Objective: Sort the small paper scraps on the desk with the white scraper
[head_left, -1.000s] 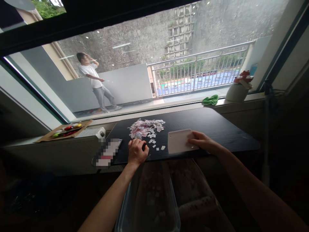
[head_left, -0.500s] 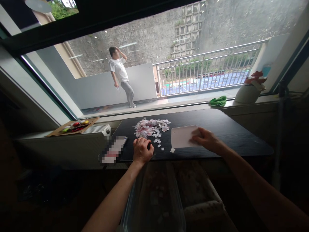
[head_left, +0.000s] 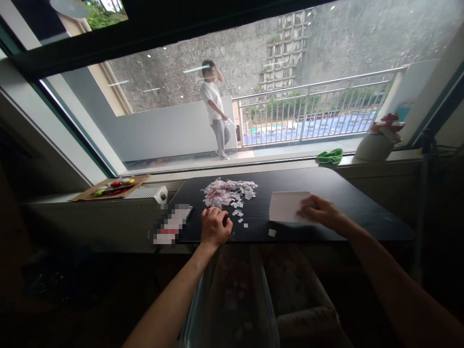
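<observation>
My right hand grips the right edge of a flat white card with rounded corners, held over the black table. A single white paper square lies just below the card's left end. My left hand rests near the table's front edge with its fingers curled; a dark spot shows between thumb and forefinger, and I cannot make out what it is. Just beyond that hand is a heap of small white and pinkish paper squares, with a few loose ones trailing toward me.
A phone, partly blurred out, lies at the table's left edge. Under the front edge stands a clear plastic bin with some squares inside. A green cloth and a spray bottle are on the sill. Beyond the window stands a person.
My right hand has moved the white card to the right, and the single paper square has shifted right and toward me. My left hand stays put. The person outside has walked right.
</observation>
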A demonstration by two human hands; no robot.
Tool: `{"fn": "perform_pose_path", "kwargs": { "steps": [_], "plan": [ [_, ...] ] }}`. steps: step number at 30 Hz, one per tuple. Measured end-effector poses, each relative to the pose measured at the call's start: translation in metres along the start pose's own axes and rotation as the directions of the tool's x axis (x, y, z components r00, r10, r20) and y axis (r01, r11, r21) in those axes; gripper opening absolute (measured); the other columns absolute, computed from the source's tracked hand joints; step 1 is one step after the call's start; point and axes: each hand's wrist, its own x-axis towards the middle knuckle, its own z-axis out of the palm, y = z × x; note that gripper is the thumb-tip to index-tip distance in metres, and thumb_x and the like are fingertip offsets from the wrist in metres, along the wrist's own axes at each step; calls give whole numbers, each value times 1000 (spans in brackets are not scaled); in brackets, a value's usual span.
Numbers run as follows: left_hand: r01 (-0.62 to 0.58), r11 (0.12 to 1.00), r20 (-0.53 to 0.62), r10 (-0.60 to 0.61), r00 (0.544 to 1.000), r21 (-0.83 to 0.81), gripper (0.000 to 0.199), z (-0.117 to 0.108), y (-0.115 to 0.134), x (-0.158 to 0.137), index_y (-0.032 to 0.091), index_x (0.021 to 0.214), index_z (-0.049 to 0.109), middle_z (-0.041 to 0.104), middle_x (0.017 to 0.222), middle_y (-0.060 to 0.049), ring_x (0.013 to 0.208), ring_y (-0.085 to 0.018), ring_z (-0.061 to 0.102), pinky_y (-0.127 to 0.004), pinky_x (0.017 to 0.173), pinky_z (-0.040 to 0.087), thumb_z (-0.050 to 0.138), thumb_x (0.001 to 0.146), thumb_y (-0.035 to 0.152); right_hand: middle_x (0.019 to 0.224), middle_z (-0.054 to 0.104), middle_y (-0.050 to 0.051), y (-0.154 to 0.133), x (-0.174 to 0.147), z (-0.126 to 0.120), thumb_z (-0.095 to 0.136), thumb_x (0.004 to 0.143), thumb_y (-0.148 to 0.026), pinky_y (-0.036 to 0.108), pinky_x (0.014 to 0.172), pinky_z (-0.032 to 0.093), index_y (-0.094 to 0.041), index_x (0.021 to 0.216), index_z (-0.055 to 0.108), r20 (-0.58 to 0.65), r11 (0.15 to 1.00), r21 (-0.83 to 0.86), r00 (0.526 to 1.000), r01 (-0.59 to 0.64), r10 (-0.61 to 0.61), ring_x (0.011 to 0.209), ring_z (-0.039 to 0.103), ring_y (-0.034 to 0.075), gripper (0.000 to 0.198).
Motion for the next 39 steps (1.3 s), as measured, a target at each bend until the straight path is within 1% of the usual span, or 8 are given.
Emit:
{"fn": "perform_pose_path", "kwargs": {
  "steps": [4,7,12,16,23,28,35,39],
  "plan": [
    [-3,1000,-6,3,1000,-2,13,0,0,0,21,83,66,65,89,-8,97,-27,56,-50,101,35,55,76,22,72,70,3,4,6,9,71,61,-26,28,55,50,-20,76,65,3,993,23,993,-118,118,65,64,19,17],
    [0,1000,-3,0,1000,-3,13,0,0,0,21,83,66,66,89,-8,97,-27,57,-49,101,36,54,76,21,72,71,3,1,6,12,70,59,-21,29,57,50,-20,73,65,38,987,38,987,-159,157,65,64,20,15],
    [-1,1000,-4,1,1000,-11,12,1,-1,0,21,82,66,66,88,-7,99,-28,56,-51,102,35,55,76,21,74,72,4,-3,1,12,71,57,-20,30,61,51,-18,72,67,148,981,86,976,-173,159,69,65,21,16],
    [-2,1000,-11,1,1000,-20,13,1,0,0,21,83,66,66,88,-7,99,-27,57,-50,102,35,54,77,21,79,74,4,-2,0,9,72,55,-23,32,67,53,-17,78,68,248,965,149,953,-217,176,73,67,22,23],
    [-14,1000,-11,14,1000,5,14,2,-1,0,20,83,66,66,88,-8,97,-27,57,-49,100,37,54,77,22,83,75,4,3,1,4,76,55,-29,32,71,53,-17,82,70,339,959,185,930,-213,141,77,68,22,30],
    [-23,999,-8,23,1000,27,14,1,-2,-1,20,83,66,66,88,-8,97,-27,57,-48,99,37,54,78,23,85,75,5,6,0,1,77,55,-29,31,71,54,-17,86,71,350,952,196,923,-237,157,77,68,22,34],
    [-16,1000,-3,16,1000,23,15,0,-1,0,19,84,67,66,88,-9,98,-27,57,-48,99,38,54,77,22,88,75,5,7,-4,-3,75,60,-30,31,72,53,-17,90,71,376,945,232,917,-230,131,78,67,22,33],
    [-12,1000,-5,12,1000,16,15,0,-1,0,19,84,67,66,89,-8,97,-27,57,-49,100,37,54,77,23,88,74,4,3,-7,-2,76,59,-28,31,71,53,-17,91,70,346,931,270,927,-245,143,78,67,21,34]
  ]
}}
